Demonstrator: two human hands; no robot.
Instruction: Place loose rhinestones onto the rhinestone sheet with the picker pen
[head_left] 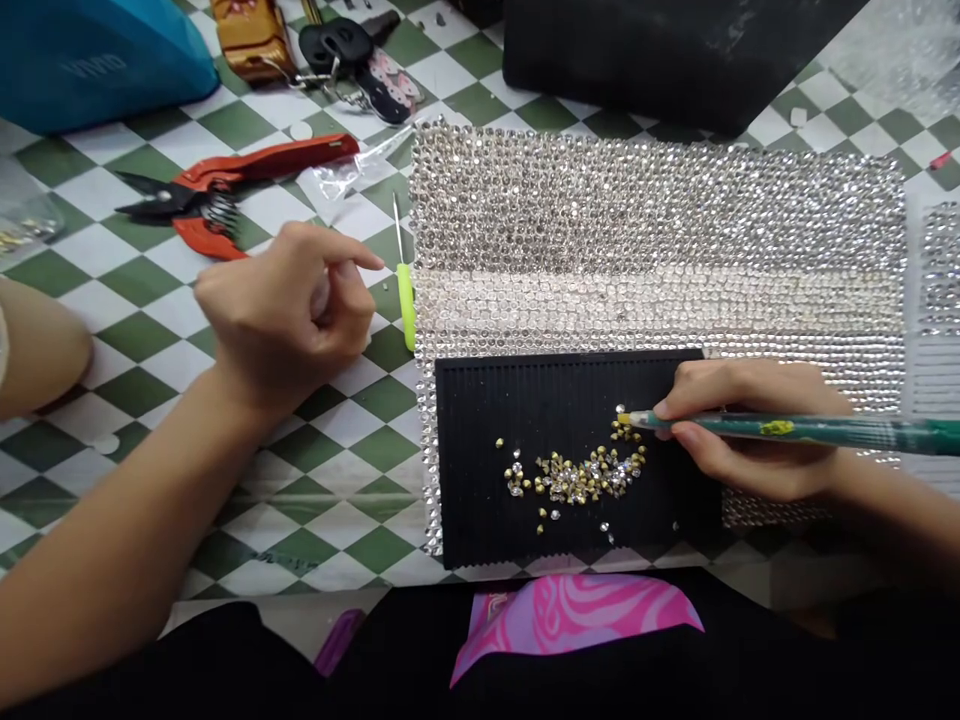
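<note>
Right hand (757,475): pen (795,429) pinched, tip (626,419) set at stones (577,482) on tray (510,400) | left hand (281,300): curled | stone pick-up presumed; steadiness required next

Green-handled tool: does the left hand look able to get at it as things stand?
Likely yes: the left hand is close beside the green-handled tool, whose handle is uncovered, with nothing sizeable between.

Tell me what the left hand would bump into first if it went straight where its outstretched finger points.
Probably the lime-handled tool, near the top of its handle; the left hand may be high enough to pass over, as depth is unclear.
</note>
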